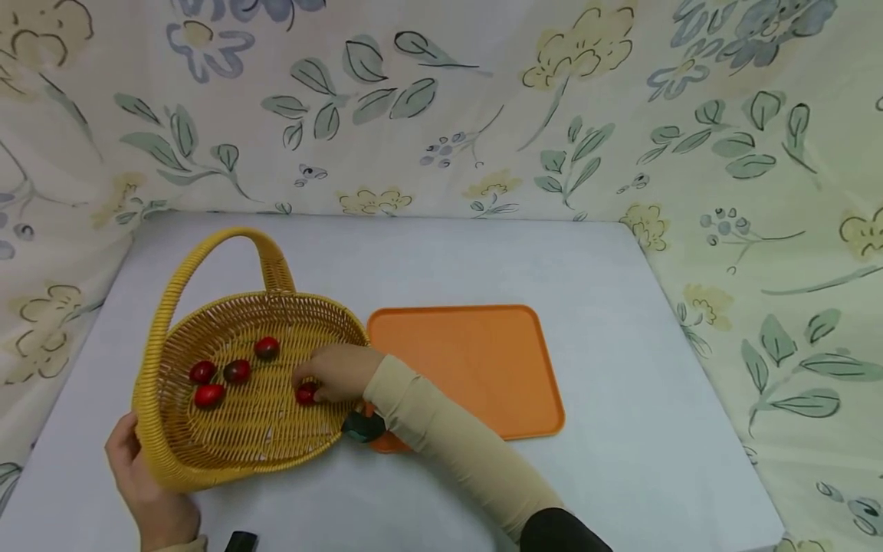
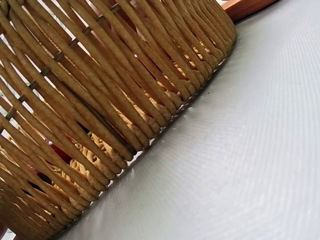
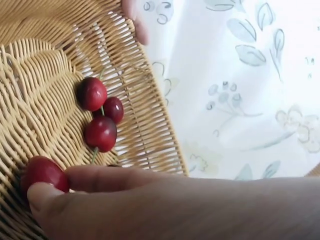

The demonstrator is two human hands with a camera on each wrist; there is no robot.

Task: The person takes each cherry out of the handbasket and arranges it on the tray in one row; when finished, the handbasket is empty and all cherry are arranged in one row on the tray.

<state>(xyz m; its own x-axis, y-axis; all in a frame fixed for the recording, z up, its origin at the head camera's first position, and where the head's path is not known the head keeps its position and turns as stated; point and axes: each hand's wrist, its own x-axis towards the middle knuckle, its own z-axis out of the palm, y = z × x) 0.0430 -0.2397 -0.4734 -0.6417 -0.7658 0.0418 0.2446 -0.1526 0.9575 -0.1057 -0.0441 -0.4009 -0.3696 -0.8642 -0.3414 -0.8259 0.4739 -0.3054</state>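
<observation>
A yellow wicker basket (image 1: pixel 276 441) with a tall arched handle (image 1: pixel 182 280) stands at the left of the table. At its near left end, my left hand (image 1: pixel 155 494) grips the rim; fingertips (image 3: pixel 134 22) show over the edge in the right wrist view. My right hand (image 1: pixel 341 372) reaches inside over the right side. Its thumb and fingers pinch a dark red cherry (image 3: pixel 44 176) low over the woven bottom. Several other cherries (image 1: pixel 237 372) lie grouped in the basket's left half, some with green stems. The left wrist view shows mostly the basket's outer wall (image 2: pixel 100 75).
An orange tray (image 1: pixel 469 368) lies flat right of the basket, its left edge close to the basket's rim, partly under my right sleeve (image 1: pixel 448 429). A white cloth (image 1: pixel 621 475) covers the table. Flowered fabric (image 1: pixel 483 107) hangs behind. A small black object (image 1: pixel 241 541) sits at the front edge.
</observation>
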